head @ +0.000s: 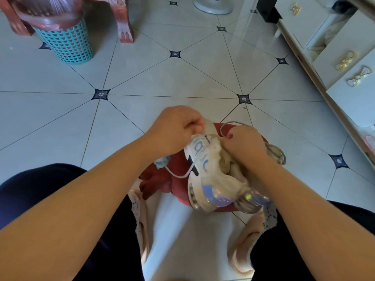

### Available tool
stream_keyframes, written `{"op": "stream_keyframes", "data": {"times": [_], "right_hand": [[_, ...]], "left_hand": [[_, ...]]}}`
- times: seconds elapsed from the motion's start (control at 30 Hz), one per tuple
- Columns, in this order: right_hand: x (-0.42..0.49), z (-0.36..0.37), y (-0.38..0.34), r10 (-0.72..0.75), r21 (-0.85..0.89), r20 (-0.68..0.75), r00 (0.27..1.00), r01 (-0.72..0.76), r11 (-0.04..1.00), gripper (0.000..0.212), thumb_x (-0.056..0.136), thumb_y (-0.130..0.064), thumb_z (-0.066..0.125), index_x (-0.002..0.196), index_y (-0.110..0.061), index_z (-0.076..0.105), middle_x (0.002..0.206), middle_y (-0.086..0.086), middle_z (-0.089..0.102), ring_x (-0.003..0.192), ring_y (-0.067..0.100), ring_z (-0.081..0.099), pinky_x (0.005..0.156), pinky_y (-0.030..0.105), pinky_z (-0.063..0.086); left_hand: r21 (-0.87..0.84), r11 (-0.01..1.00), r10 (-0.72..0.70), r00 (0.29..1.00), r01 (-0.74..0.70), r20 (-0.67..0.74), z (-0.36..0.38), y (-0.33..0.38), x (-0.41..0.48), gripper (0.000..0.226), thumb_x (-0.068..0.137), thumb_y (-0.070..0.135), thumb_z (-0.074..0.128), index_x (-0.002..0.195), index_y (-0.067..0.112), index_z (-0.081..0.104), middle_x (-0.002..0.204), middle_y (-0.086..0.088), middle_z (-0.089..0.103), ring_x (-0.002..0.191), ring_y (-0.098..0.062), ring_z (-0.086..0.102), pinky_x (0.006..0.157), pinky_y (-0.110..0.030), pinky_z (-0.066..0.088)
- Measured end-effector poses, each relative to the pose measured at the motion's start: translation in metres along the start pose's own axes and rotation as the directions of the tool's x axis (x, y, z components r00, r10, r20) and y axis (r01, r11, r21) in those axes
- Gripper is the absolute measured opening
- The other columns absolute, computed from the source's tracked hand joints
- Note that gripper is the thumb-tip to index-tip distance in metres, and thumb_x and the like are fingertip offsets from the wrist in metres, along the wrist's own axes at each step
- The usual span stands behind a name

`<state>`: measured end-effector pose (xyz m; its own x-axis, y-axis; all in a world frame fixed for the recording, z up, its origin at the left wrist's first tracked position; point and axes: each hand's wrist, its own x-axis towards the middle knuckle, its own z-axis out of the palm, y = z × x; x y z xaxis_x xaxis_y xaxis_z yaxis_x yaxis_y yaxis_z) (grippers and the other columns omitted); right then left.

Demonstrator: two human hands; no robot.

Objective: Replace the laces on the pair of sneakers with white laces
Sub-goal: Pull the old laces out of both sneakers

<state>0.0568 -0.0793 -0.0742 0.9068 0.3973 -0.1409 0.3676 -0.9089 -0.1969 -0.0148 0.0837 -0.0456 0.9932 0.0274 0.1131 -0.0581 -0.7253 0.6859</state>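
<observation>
Sneaker (211, 171) held on its side just above the red stool (178, 165), sole facing left. Left hand (178, 126) has its fingers curled, pinching the white lace (178, 175) at the stool's far edge; the lace sags over the stool. Right hand (243, 142) has curled fingers gripping the sneaker's upper. Grey lace (235, 123) loops beside it. Basket (67, 45) sits far beyond the stool, to the left.

1 view, from a camera worn on the person's head, facing forward and steeply down. The fingers (195, 123) sit close beneath it near mid-frame; tiled floor (142, 78) spreads beyond the fingers, and the lap (30, 189) lies nearer.
</observation>
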Motion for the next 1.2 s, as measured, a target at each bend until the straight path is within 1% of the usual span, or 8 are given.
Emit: {"op": "stream_keyframes", "data": {"times": [0.1, 0.23, 0.4, 0.57, 0.8, 0.93, 1.03, 1.2], "right_hand": [[-0.005, 0.005, -0.011, -0.127, -0.099, -0.017, 0.992, 0.125, 0.987, 0.04, 0.09, -0.035, 0.041, 0.054, -0.022, 0.032, 0.053, -0.006, 0.037, 0.049, 0.011, 0.037, 0.051, 0.023, 0.026], [-0.007, 0.004, -0.01, -0.148, -0.047, 0.014, 0.989, 0.149, 0.988, 0.041, 0.089, -0.029, 0.047, 0.053, -0.02, 0.03, 0.053, -0.006, 0.034, 0.048, 0.006, 0.03, 0.046, 0.023, 0.015], [-0.009, 0.005, -0.008, -0.158, 0.002, 0.045, 0.986, 0.158, 0.987, 0.041, 0.089, -0.028, 0.048, 0.053, -0.019, 0.032, 0.053, -0.005, 0.035, 0.048, 0.007, 0.032, 0.046, 0.022, 0.02], [-0.004, 0.003, -0.009, -0.157, -0.037, 0.097, 0.983, 0.161, 0.986, 0.042, 0.092, -0.032, 0.045, 0.054, -0.02, 0.031, 0.052, -0.005, 0.036, 0.048, 0.008, 0.034, 0.046, 0.023, 0.021], [-0.001, 0.002, -0.01, -0.149, -0.057, 0.109, 0.983, 0.156, 0.986, 0.041, 0.092, -0.031, 0.045, 0.055, -0.019, 0.033, 0.053, -0.005, 0.038, 0.05, 0.01, 0.037, 0.046, 0.023, 0.021], [-0.002, 0.001, -0.015, -0.169, -0.039, 0.057, 0.984, 0.171, 0.985, 0.019, 0.091, -0.03, 0.049, 0.087, -0.015, 0.06, 0.078, -0.004, 0.058, 0.069, 0.013, 0.052, 0.055, 0.023, 0.034], [0.0, 0.004, -0.024, -0.215, 0.075, 0.031, 0.976, 0.213, 0.974, 0.015, 0.089, -0.026, 0.054, 0.102, -0.026, 0.061, 0.084, -0.012, 0.051, 0.066, 0.002, 0.043, 0.055, 0.016, 0.03], [0.002, 0.011, -0.033, -0.293, 0.135, -0.004, 0.956, 0.291, 0.947, 0.016, 0.087, -0.021, 0.059, 0.098, -0.024, 0.07, 0.084, -0.014, 0.056, 0.079, 0.008, 0.049, 0.066, 0.021, 0.034]], "left_hand": [[0.207, 0.97, -0.136, 0.99, 0.125, 0.039, 0.009, -0.005, 0.0, 0.012, 0.084, 0.016, 0.057, 0.087, 0.017, 0.069, 0.088, 0.007, 0.064, 0.092, -0.014, 0.058, 0.084, -0.025, 0.038], [0.261, 0.938, -0.202, 0.972, 0.227, -0.12, 0.012, -0.013, 0.012, 0.013, 0.088, 0.026, 0.054, 0.089, 0.022, 0.066, 0.091, 0.008, 0.064, 0.096, -0.018, 0.057, 0.086, -0.033, 0.036], [0.342, 0.884, -0.311, 0.947, 0.319, -0.08, 0.012, -0.02, 0.017, 0.046, 0.087, 0.035, 0.058, 0.13, 0.021, 0.047, 0.127, -0.005, 0.051, 0.118, -0.024, 0.043, 0.095, -0.037, 0.032], [0.291, 0.913, -0.273, 0.958, 0.286, -0.087, 0.014, -0.017, 0.009, 0.022, 0.089, 0.04, 0.052, 0.086, 0.018, 0.05, 0.084, 0.002, 0.052, 0.086, -0.02, 0.05, 0.077, -0.033, 0.035], [0.196, 0.907, -0.362, 0.928, 0.372, -0.089, 0.012, -0.022, 0.007, 0.012, 0.093, 0.024, 0.047, 0.096, 0.015, 0.055, 0.093, -0.003, 0.062, 0.084, -0.017, 0.052, 0.068, -0.03, 0.037], [0.17, 0.937, -0.326, 0.938, 0.304, 0.121, 0.016, -0.014, 0.004, 0.03, 0.083, 0.04, 0.06, 0.088, 0.011, 0.058, 0.088, -0.003, 0.062, 0.081, -0.017, 0.053, 0.065, -0.027, 0.039], [0.174, 0.953, -0.287, 0.924, 0.248, 0.254, 0.021, -0.009, -0.003, 0.041, 0.078, 0.039, 0.064, 0.09, -0.001, 0.064, 0.077, -0.01, 0.054, 0.069, -0.018, 0.047, 0.055, -0.023, 0.033], [0.186, 0.943, -0.31, 0.933, 0.276, 0.182, 0.024, -0.011, -0.002, 0.03, 0.077, 0.024, 0.064, 0.094, -0.001, 0.062, 0.079, -0.01, 0.057, 0.071, -0.02, 0.048, 0.056, -0.026, 0.033]]}}
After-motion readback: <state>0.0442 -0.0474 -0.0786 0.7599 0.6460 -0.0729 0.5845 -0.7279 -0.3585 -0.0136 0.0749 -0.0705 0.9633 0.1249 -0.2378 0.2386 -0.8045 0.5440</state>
